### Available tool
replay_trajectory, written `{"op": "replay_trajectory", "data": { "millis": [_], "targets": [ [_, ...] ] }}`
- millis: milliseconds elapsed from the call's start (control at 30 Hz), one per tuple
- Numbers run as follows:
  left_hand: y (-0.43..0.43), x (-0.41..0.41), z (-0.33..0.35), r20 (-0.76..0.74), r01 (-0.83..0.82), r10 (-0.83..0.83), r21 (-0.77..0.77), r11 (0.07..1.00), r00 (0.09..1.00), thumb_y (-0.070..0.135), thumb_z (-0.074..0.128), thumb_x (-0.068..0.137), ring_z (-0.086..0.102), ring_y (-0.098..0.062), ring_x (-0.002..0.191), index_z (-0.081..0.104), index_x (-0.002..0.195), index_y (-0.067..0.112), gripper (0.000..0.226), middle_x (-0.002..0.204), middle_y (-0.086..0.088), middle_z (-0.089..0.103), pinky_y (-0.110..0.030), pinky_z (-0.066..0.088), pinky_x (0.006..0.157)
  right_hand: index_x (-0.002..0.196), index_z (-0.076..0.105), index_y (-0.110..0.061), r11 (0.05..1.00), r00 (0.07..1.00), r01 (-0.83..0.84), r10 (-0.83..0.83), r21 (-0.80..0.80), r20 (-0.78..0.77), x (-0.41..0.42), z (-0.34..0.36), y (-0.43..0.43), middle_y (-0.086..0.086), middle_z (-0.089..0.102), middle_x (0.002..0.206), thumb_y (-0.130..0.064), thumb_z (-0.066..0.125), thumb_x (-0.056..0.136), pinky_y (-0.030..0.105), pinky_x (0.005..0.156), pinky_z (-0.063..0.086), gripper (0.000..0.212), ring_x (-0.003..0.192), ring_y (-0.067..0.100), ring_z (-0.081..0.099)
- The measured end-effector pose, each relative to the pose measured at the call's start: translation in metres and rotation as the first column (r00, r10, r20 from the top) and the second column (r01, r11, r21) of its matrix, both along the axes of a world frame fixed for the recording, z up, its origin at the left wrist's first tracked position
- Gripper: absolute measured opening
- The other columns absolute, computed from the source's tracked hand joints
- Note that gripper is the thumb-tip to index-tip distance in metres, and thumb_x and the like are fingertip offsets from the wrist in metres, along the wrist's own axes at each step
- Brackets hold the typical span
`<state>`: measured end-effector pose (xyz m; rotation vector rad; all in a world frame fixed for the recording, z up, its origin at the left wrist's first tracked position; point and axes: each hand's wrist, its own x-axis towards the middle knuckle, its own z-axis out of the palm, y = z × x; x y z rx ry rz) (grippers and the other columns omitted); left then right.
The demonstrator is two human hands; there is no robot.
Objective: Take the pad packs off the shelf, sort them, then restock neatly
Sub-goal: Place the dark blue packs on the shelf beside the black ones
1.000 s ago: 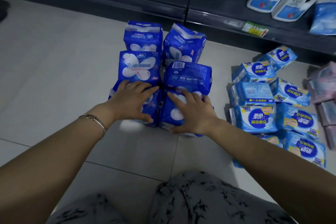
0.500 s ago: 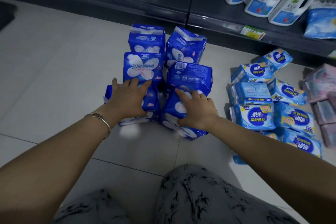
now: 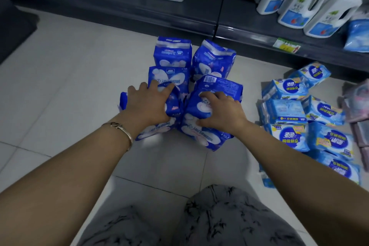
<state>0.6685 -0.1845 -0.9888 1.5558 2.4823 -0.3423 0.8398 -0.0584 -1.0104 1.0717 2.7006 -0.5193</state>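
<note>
Two columns of dark-blue pad packs (image 3: 172, 58) stand touching on the tiled floor (image 3: 60, 90), each running 6 to 12 o'clock toward the dark shelf (image 3: 139, 13).

- 9 o'clock column: left hand (image 3: 147, 104) on the near-left pack (image 3: 173, 106). The fingers are spread and bent over its top with their tips at its 12 o'clock edge, and the hand grips it.
- 3 o'clock column: right hand (image 3: 221, 113) on the near-right pack (image 3: 201, 138). The fingers are curled in tight and the thumb pinches from 9 o'clock. The pack is tilted, its long axis about 11 to 5. It may be two packs under that hand; the view does not settle it.
- Key relation: each hand holds the nearest pack of its own column. The shelf lies at 12 o'clock beyond the four farther packs, so restocking likely means lifting up and over them.
- Further toward 3 o'clock: light-blue packs (image 3: 289, 136), heaped loosely and well apart from the dark-blue packs.
</note>
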Motion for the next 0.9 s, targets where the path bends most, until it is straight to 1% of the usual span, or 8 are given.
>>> {"op": "replay_trajectory", "data": {
  "millis": [100,200,333,433,533,633,800,900],
  "targets": [
    [-0.009,0.002,0.026,0.007,-0.029,0.029,0.005,1.0,1.0,0.063,0.063,0.072,0.039,-0.034,0.122,0.008,0.148,0.034,0.098,0.14,-0.012,0.033,-0.049,0.034,0.097,0.141,0.029,-0.039,0.998,0.998,0.064,-0.064,-0.015,0.003,-0.005,0.022,-0.015,0.004,0.04,0.14,-0.062,0.064,0.073,0.045,0.104,0.032,0.08,0.127,0.03,0.042],
    [-0.02,0.007,0.064,0.035,-0.056,0.057,-0.026,0.998,0.998,0.064,0.063,0.07,0.041,-0.033,0.121,0.015,0.145,0.034,0.094,0.136,-0.01,0.036,-0.047,0.034,0.095,0.141,0.03,-0.037,0.996,0.996,0.086,-0.086,0.012,-0.007,-0.005,0.057,-0.033,0.005,0.041,0.139,-0.061,0.064,0.073,0.045,0.103,0.032,0.079,0.125,0.032,0.042],
    [-0.038,0.015,0.123,0.08,-0.089,0.093,-0.048,0.995,0.992,0.063,0.063,0.07,0.043,-0.029,0.118,0.024,0.138,0.032,0.084,0.131,-0.005,0.04,-0.044,0.035,0.093,0.142,0.029,-0.035,0.994,0.994,0.113,-0.113,0.014,-0.005,0.003,0.115,-0.047,0.008,0.039,0.141,-0.061,0.064,0.074,0.045,0.104,0.031,0.081,0.126,0.033,0.04],
    [-0.044,0.017,0.179,0.07,-0.06,0.062,-0.024,0.998,0.996,0.062,0.062,0.071,0.045,-0.028,0.117,0.026,0.137,0.032,0.081,0.13,-0.005,0.042,-0.044,0.037,0.092,0.143,0.028,-0.034,0.992,0.992,0.129,-0.129,0.01,-0.006,0.007,0.171,-0.051,0.008,0.038,0.141,-0.061,0.063,0.074,0.047,0.105,0.03,0.082,0.127,0.034,0.039],
    [-0.04,0.016,0.249,0.066,-0.046,0.046,0.001,0.999,0.997,0.062,0.061,0.072,0.045,-0.029,0.117,0.027,0.136,0.032,0.079,0.13,-0.005,0.042,-0.044,0.036,0.091,0.143,0.029,-0.034,0.988,0.988,0.153,-0.153,0.0,-0.036,0.006,0.242,-0.051,0.008,0.037,0.142,-0.059,0.064,0.074,0.046,0.104,0.03,0.081,0.126,0.033,0.039],
    [-0.033,0.011,0.331,0.046,-0.023,0.021,0.046,0.999,0.999,0.06,0.061,0.072,0.045,-0.03,0.115,0.027,0.136,0.031,0.078,0.128,-0.006,0.043,-0.045,0.037,0.09,0.142,0.031,-0.035,0.985,0.983,0.173,-0.171,0.028,-0.061,0.0,0.327,-0.047,0.006,0.039,0.14,-0.058,0.065,0.073,0.044,0.101,0.031,0.08,0.124,0.033,0.041],
    [-0.025,-0.006,0.489,0.02,-0.017,0.013,0.169,0.985,1.0,0.06,0.062,0.07,0.045,-0.031,0.114,0.027,0.138,0.032,0.082,0.126,-0.007,0.043,-0.044,0.035,0.09,0.142,0.029,-0.036,0.982,0.98,0.174,-0.166,0.07,-0.108,-0.012,0.49,-0.033,0.005,0.037,0.14,-0.057,0.064,0.075,0.043,0.102,0.03,0.079,0.126,0.032,0.039],
    [-0.021,-0.016,0.583,-0.014,-0.011,0.015,0.226,0.974,1.0,0.057,0.063,0.071,0.043,-0.031,0.118,0.024,0.141,0.032,0.084,0.131,-0.007,0.039,-0.045,0.036,0.093,0.143,0.027,-0.036,0.977,0.978,0.165,-0.144,0.138,-0.151,-0.02,0.587,-0.026,0.005,0.036,0.142,-0.058,0.063,0.075,0.043,0.102,0.031,0.08,0.126,0.032,0.039]
  ]
}}
